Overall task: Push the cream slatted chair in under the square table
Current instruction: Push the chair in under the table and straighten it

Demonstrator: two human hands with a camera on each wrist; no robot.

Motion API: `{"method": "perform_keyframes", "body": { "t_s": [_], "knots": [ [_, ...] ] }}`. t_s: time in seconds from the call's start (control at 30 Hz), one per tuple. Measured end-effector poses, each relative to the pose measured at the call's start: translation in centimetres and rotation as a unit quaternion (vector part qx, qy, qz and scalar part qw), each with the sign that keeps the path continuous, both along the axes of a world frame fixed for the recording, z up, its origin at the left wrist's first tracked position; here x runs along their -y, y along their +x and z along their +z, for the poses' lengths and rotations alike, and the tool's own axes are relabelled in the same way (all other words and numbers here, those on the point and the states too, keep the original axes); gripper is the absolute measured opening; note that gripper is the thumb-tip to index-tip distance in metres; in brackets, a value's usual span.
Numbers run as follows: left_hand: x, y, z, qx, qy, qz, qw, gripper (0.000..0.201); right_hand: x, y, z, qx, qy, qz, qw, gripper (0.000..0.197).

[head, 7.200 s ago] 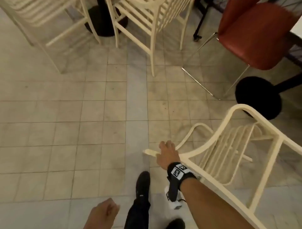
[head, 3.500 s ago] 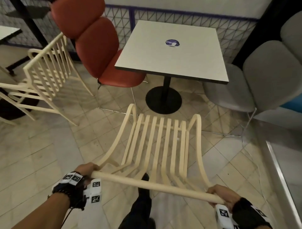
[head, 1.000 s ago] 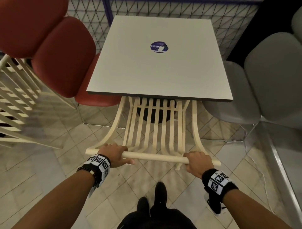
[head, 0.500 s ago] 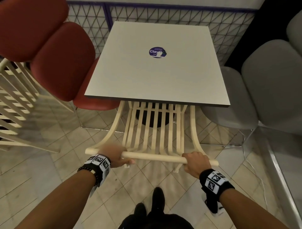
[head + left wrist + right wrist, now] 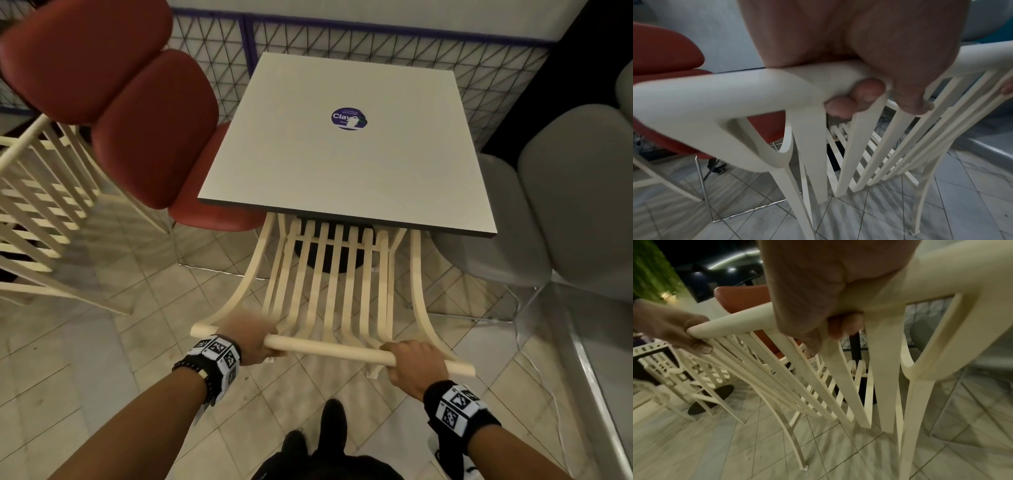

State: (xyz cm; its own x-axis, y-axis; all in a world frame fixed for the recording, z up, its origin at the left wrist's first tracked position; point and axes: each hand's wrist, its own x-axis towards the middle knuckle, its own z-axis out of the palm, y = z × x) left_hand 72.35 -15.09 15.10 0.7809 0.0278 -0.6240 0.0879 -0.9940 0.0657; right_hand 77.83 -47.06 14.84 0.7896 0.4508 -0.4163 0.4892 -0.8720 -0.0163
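Observation:
The cream slatted chair (image 5: 329, 291) stands in front of me, its back towards me. The front of its seat is hidden beneath the near edge of the square grey table (image 5: 342, 164). My left hand (image 5: 250, 337), blurred, grips the left part of the round top rail (image 5: 329, 349). My right hand (image 5: 411, 363) grips the rail near its right end. In the left wrist view my fingers (image 5: 859, 94) curl under the rail (image 5: 735, 91). The right wrist view shows my right hand (image 5: 828, 305) wrapped round the rail, with the left hand (image 5: 674, 327) further along it.
A red padded chair (image 5: 137, 120) sits at the table's left side and a grey one (image 5: 565, 205) at its right. Another cream slatted chair (image 5: 41, 205) is far left. The black table base (image 5: 329, 253) stands behind the slats. A wire fence (image 5: 212, 51) runs behind the table.
Over the earlier frames I took the chair by its top rail and it went forward, its seat front now under the table. In the last second it has hardly moved.

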Motion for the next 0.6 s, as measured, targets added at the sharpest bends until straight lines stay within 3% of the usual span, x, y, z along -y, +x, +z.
{"method": "perform_keyframes", "body": {
  "t_s": [0.43, 0.6],
  "knots": [
    [0.2, -1.3, -0.5, 0.018, 0.017, 0.003, 1.000, 0.051, 0.0, -1.1, -0.1, 0.015, 0.006, 0.001, 1.000, 0.044],
    [0.4, -1.3, -0.1, 0.027, 0.032, -0.003, 0.999, 0.040, 0.0, -1.1, -0.2, 0.015, -0.013, 0.010, 1.000, 0.034]
  ]
}}
